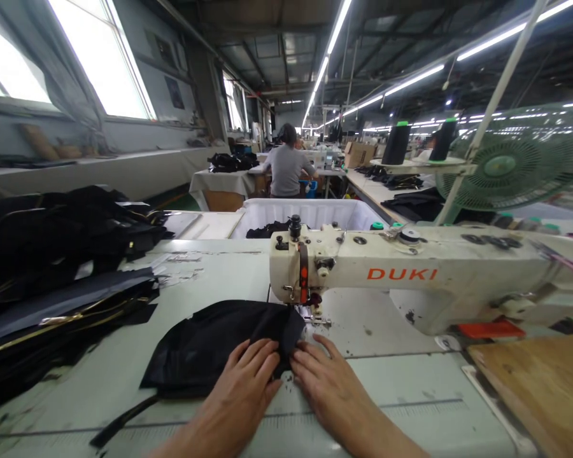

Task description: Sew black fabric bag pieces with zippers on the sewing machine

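A black fabric piece [205,343] lies on the pale green sewing table [391,394], its upper right part under the needle area of the white sewing machine [344,267]. A narrow black strap [124,420] trails from its lower left corner. My left hand [248,381] rests palm down on the fabric, fingers spread a little. Beside it my right hand [327,381] lies on the fabric's right edge, fingers stretched out and the index finger apart. Neither hand is closed round anything.
Black fabric stacks with gold zips [67,318] fill the left side. Behind the machine stands a white bin [310,207]. A wooden board [539,381] is at the right, with a green fan [501,165] beyond. A person [286,165] sits farther back.
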The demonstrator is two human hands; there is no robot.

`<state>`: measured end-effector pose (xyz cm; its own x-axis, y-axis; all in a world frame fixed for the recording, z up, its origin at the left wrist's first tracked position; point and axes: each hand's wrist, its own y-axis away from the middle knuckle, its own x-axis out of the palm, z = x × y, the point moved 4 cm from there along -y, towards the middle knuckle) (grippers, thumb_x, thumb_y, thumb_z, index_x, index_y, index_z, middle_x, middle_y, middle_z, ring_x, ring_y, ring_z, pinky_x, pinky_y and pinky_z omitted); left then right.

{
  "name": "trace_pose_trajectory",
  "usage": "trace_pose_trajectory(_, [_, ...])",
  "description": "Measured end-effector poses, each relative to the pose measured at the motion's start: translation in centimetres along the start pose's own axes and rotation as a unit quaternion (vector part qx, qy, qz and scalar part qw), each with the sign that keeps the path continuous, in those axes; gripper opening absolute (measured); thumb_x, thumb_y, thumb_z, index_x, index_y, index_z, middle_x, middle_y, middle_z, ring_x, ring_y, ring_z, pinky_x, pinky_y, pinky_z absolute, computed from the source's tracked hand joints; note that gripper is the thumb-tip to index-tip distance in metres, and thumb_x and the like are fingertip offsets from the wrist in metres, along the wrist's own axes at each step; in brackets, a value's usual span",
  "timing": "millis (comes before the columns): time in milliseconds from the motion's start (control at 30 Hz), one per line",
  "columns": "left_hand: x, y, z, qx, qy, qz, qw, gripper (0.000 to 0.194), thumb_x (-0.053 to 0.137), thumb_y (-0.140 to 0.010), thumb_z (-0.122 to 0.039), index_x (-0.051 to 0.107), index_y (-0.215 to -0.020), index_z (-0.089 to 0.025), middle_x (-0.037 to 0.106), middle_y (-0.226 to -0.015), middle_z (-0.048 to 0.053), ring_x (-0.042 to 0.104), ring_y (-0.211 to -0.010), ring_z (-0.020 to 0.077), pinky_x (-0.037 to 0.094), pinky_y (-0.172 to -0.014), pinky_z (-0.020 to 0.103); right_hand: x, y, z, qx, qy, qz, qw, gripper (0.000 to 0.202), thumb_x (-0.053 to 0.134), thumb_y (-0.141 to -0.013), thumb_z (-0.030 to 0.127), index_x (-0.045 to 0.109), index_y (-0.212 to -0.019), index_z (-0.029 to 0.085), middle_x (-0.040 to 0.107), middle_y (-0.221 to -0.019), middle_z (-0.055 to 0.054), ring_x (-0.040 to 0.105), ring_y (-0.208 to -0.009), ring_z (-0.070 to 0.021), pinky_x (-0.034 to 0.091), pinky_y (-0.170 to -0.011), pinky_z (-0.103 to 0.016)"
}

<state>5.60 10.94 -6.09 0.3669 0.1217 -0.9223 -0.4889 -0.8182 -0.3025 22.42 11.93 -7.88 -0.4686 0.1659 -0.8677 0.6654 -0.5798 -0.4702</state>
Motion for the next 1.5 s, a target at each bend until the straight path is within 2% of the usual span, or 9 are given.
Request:
trace_pose_trajectory(133, [-0.9,-1.7,-0.3,-0.009,-0.002,0.022,1.000,0.014,0.050,-0.096,-0.018,0.064,-0.094,-0.022,0.068,-0.115,0.006,0.058,-0.111,0.0252,0.048,-0.091,0.043,-0.4,0.3,-0.2,-0.017,-0.011,0.012,1.000,0.031,0.055,-0.097,0.015,0.056,-0.127,0.020,0.066,-0.123,-0.003,0.056,-0.116,-0.0190,0.032,-0.113,-0.043])
trace_pose_trajectory(233, [-1.4,-3.2,-0.3,0.023,-0.056,-0.004,0.998,0.008,0.057,-0.093,-0.022,0.065,-0.094,-0.018,0.067,-0.109,0.009,0.056,-0.109,0.0292,0.044,-0.093,0.048,-0.3,0.6,-0.3,-0.016,-0.012,0.006,1.000,0.035,0.053,-0.096,0.013,0.054,-0.130,0.020,0.066,-0.122,-0.003,0.056,-0.116,-0.0203,0.033,-0.112,-0.045])
trace_pose_trajectory(467, [1.1,-4.4,-0.9,0.121,-0.090,0.059,0.987,0.012,0.057,-0.087,-0.007,0.061,-0.083,-0.018,0.063,-0.081,0.003,0.058,-0.078,0.0198,0.047,-0.076,0.033,-0.7,-0.1,0.0,0.004,-0.023,0.005,1.000,0.032,0.058,-0.094,0.012,0.057,-0.124,0.022,0.069,-0.110,-0.002,0.058,-0.107,-0.0210,0.036,-0.109,-0.044])
trace_pose_trajectory(667, [0.5,-4.8,-0.2,0.160,-0.099,0.043,0.981,0.016,0.054,-0.089,-0.007,0.058,-0.078,-0.018,0.065,-0.084,0.004,0.056,-0.094,0.0255,0.038,-0.093,0.049,-1.0,-0.1,0.0,0.023,-0.024,0.022,0.999,0.023,0.057,-0.094,0.013,0.059,-0.116,0.021,0.068,-0.111,-0.001,0.058,-0.103,-0.0196,0.032,-0.110,-0.043])
trace_pose_trajectory(767, [-0.1,-4.8,-0.1,0.202,-0.085,0.061,0.974,0.015,0.053,-0.092,-0.009,0.058,-0.081,-0.018,0.066,-0.096,0.004,0.056,-0.103,0.0237,0.039,-0.095,0.044,-1.0,0.0,0.0,0.028,-0.032,0.030,0.999,0.024,0.056,-0.095,0.011,0.058,-0.117,0.022,0.067,-0.109,0.000,0.056,-0.105,-0.0192,0.031,-0.110,-0.042])
trace_pose_trajectory(867, [-0.3,-4.7,-0.3,0.239,-0.073,0.094,0.964,0.015,0.055,-0.093,-0.011,0.058,-0.080,-0.018,0.066,-0.091,0.004,0.059,-0.092,0.0193,0.045,-0.087,0.033,-1.2,-0.2,0.0,0.035,-0.034,0.031,0.998,0.029,0.057,-0.093,0.009,0.058,-0.119,0.023,0.067,-0.102,0.000,0.056,-0.103,-0.0201,0.032,-0.109,-0.043])
trace_pose_trajectory(1000, [-0.2,-4.4,-0.1,0.221,-0.074,0.103,0.967,0.015,0.053,-0.092,-0.007,0.059,-0.083,-0.017,0.064,-0.084,0.005,0.060,-0.080,0.0200,0.048,-0.076,0.031,-1.1,-0.1,0.0,0.039,-0.019,0.038,0.998,0.027,0.054,-0.093,0.006,0.060,-0.115,0.022,0.066,-0.111,-0.002,0.055,-0.103,-0.0217,0.031,-0.110,-0.045])
trace_pose_trajectory(1233, [-0.6,-4.0,0.3,0.180,-0.041,0.110,0.977,0.017,0.052,-0.095,-0.011,0.062,-0.107,-0.018,0.066,-0.106,0.008,0.061,-0.098,0.0223,0.049,-0.088,0.034,-0.8,0.5,0.0,0.032,-0.015,0.034,0.999,0.033,0.052,-0.094,0.006,0.056,-0.124,0.020,0.065,-0.118,-0.003,0.053,-0.109,-0.0223,0.027,-0.112,-0.045])
trace_pose_trajectory(1500, [-1.1,-4.7,0.6,0.130,0.003,0.129,0.983,0.017,0.049,-0.094,-0.008,0.063,-0.086,-0.016,0.066,-0.088,0.006,0.061,-0.085,0.0204,0.050,-0.077,0.029,-0.4,0.8,0.0,0.044,0.015,0.022,0.999,0.035,0.053,-0.093,0.008,0.056,-0.126,0.019,0.063,-0.112,-0.005,0.051,-0.104,-0.0236,0.024,-0.112,-0.046])
